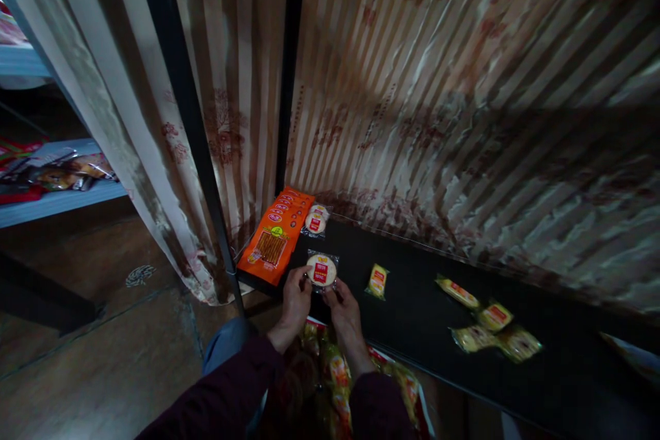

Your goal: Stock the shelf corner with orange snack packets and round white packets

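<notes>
Between my two hands is a round, pale packaged cracker point(322, 271) in a clear wrapper with a red label. My left hand point(297, 295) pinches its left edge, and my right hand point(342, 302) grips the lower right edge. The packet is just over the front part of a black shelf point(355, 320); whether it touches the surface I cannot tell. Behind it lie similar round packets point(315, 221), overlapping at the back. Left of them, a row of overlapping orange snack bags point(271, 244) runs along the shelf's left end.
A small yellow packet point(378, 280) lies right of my hands, with several more yellow packets point(495, 316) farther along. Below, a container of wrapped snacks point(337, 371) is partly hidden by my arms. A black post point(190, 96) and striped curtain point(412, 82) bound the shelf.
</notes>
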{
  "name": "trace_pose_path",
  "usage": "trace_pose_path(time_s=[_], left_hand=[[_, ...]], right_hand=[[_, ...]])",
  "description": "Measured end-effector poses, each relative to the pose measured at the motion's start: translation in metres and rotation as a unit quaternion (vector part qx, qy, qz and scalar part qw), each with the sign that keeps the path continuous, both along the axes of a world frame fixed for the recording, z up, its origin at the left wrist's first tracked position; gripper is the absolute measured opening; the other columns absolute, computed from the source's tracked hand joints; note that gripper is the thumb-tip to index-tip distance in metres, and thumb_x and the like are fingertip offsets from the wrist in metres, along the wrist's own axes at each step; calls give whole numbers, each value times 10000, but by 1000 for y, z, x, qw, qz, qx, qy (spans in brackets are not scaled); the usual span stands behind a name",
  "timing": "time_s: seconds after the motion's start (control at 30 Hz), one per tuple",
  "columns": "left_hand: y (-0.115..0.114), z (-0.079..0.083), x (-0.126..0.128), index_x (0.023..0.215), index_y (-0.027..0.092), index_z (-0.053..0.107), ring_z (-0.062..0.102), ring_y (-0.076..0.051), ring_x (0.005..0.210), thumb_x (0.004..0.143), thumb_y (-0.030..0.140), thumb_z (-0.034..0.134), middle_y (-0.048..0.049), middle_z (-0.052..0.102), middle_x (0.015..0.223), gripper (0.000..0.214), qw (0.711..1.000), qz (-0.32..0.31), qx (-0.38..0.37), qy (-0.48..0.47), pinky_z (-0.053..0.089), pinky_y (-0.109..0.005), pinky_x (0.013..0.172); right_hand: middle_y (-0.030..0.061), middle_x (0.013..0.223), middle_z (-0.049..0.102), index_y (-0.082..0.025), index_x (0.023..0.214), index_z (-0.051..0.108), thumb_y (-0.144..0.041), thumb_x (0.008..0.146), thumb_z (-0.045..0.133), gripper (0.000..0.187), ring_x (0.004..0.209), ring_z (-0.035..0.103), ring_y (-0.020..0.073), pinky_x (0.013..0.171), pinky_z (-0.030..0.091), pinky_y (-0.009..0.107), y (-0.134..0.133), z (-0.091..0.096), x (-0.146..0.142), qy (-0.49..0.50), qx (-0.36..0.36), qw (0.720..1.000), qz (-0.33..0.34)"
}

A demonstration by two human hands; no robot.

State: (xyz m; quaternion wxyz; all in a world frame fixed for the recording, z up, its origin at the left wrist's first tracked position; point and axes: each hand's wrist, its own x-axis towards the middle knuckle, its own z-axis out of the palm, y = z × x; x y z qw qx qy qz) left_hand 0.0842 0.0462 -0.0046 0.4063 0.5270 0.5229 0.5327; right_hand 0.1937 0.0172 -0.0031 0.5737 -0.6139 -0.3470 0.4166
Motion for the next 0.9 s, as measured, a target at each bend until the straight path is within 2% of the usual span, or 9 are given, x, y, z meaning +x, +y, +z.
trace_pose_path(time_s=[0.2, 0.43, 0.63, 0.77, 0.9], left_hand=[[29, 3, 10, 1035, 196, 655, 589, -179, 1021, 750, 12, 471, -76, 604, 1078, 386, 998, 19, 42, 29, 488, -362, 942], [59, 2, 19, 1076, 184, 648, 578, -207, 1087, 768, 15, 442, -101, 603, 1135, 407, 995, 11, 72, 66, 473, -401, 981], [75, -3, 23, 1162, 154, 615, 525, -235, 1205, 788, 77, 446, -129, 576, 1268, 418, 993, -4, 84, 79, 413, -425, 1064], [78, -4, 29, 1266, 136, 548, 427, -251, 1318, 804, 129, 460, -140, 458, 1423, 470, 995, -24, 56, 80, 337, -424, 1125], [80, -3, 35, 1346, 116, 472, 300, -258, 1398, 824, 172, 456, -138, 306, 1522, 525, 996, -35, 32, 71, 260, -415, 1162]], right_hand=[[94, 962, 710, -140, 1233, 544, -445, 652, 632, 662, 837, 657, 213, 754, 507, 328, 31, -3, 3, -41, -4, 998, -39], [89, 954, 718, -159, 1183, 580, -437, 658, 616, 595, 900, 667, 229, 831, 491, 349, 67, -14, 12, -84, 12, 995, -57], [109, 982, 717, -135, 1201, 560, -449, 648, 606, 637, 909, 678, 232, 852, 495, 359, 94, -23, 18, -80, 16, 996, -47], [84, 978, 727, -182, 1181, 574, -415, 654, 598, 577, 908, 685, 230, 842, 510, 371, 109, -27, 20, -84, 17, 995, -52], [97, 983, 723, -166, 1195, 574, -399, 650, 583, 593, 911, 681, 230, 840, 513, 364, 119, -27, 21, -110, 11, 993, -51]])
